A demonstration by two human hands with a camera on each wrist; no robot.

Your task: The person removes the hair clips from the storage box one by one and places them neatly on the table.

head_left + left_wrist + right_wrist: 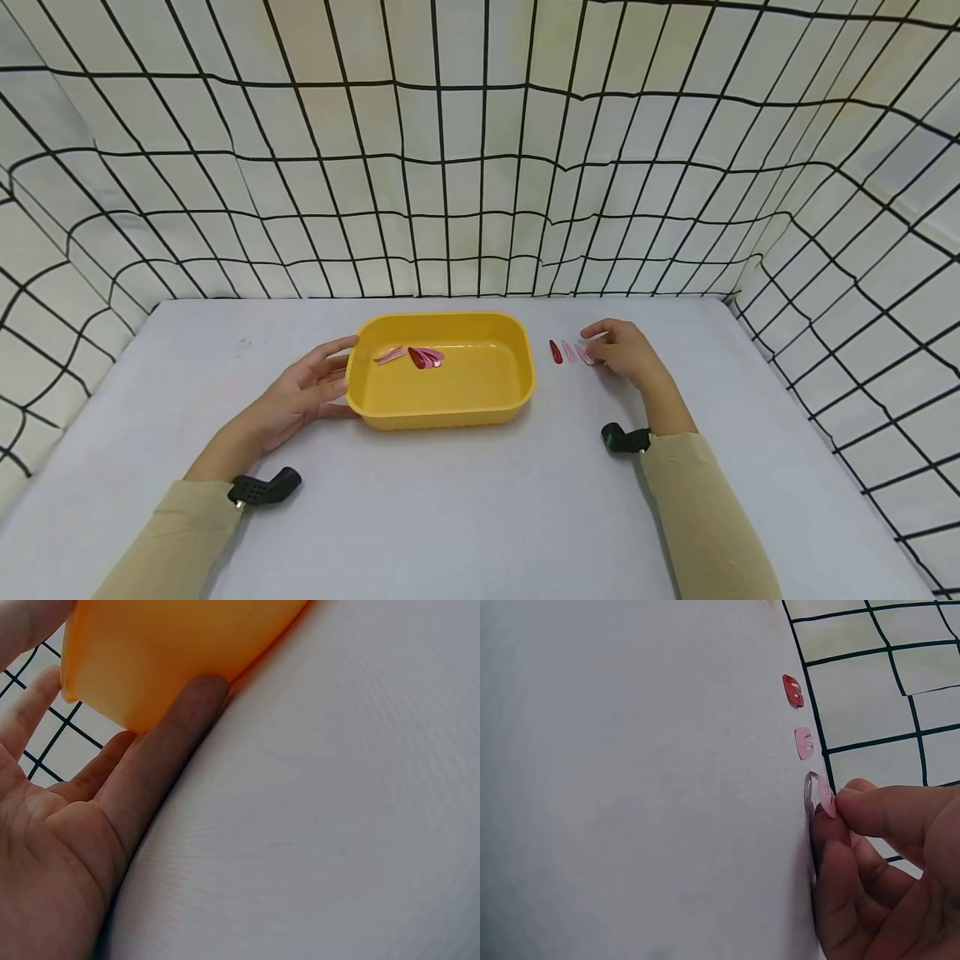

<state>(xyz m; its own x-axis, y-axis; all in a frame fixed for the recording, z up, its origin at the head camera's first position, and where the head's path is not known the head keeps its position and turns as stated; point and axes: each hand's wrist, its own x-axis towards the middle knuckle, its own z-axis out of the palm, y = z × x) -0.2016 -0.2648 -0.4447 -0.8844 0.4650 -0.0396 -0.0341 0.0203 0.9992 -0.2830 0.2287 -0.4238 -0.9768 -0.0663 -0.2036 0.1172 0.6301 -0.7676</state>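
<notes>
A yellow plastic tray [442,410] stands on the white table, with pink and dark red hair clips [426,357] and pale pink clips [390,356] inside it. Spread, mostly straight fingers of my left hand [303,392] touch the tray's left end; the left wrist view shows one finger along its lower wall [150,682]. To the tray's right, my right hand [626,354] pinches a pink hair clip [826,796] between thumb and fingertips, low at the table. Beside it lie another pink clip [804,743] and a red clip [793,690], in a row.
White table [450,508] surface extends around the tray. A black wire grid [483,158] before white sheeting rises behind the table and along both sides. Dark wrist devices [264,487] sit at both sleeve cuffs.
</notes>
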